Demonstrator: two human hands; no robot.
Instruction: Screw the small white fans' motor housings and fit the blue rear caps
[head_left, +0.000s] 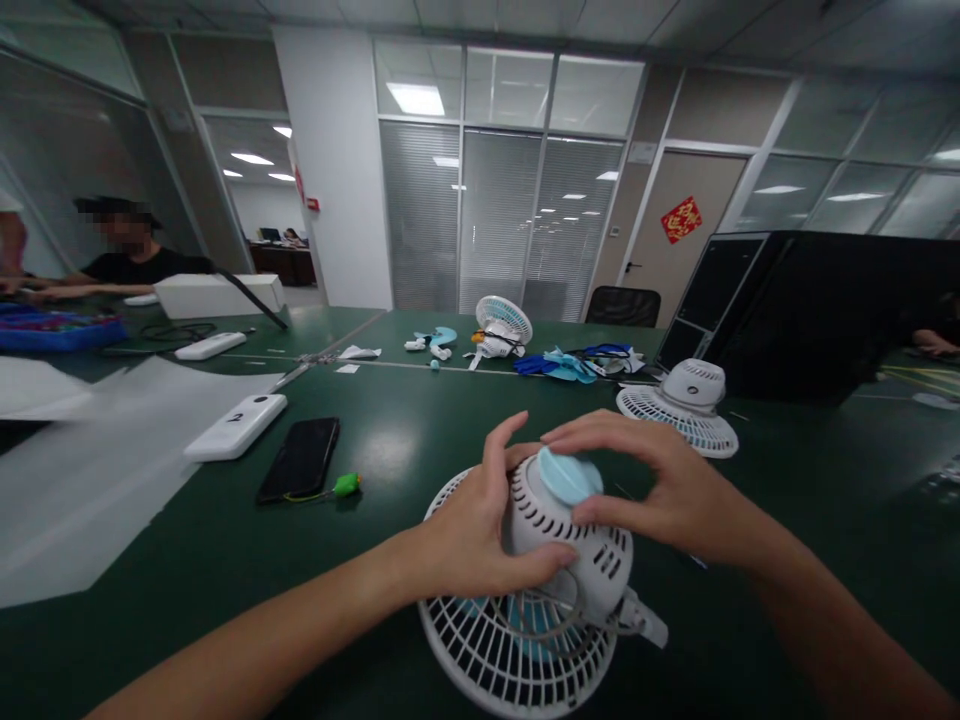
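A small white fan [525,660] lies grille-down on the green table, its slotted motor housing [551,535] facing up. Blue blades show through the grille. Wrapped around the left side of the housing, my left hand [487,530] grips it with the thumb across the front. On top of the housing sits a light-blue round cap [568,478], slightly tilted. My right hand [652,480] pinches that cap between thumb and fingers. A white clip-like bracket [641,618] sticks out at the fan's lower right.
A black phone [300,460] with a green charm and a white power bank [236,428] lie to the left. Two more fans, one upright [502,328] and one face-down [682,405], stand farther back near blue gloves [562,364]. A large black case [810,310] stands right; a person sits far left.
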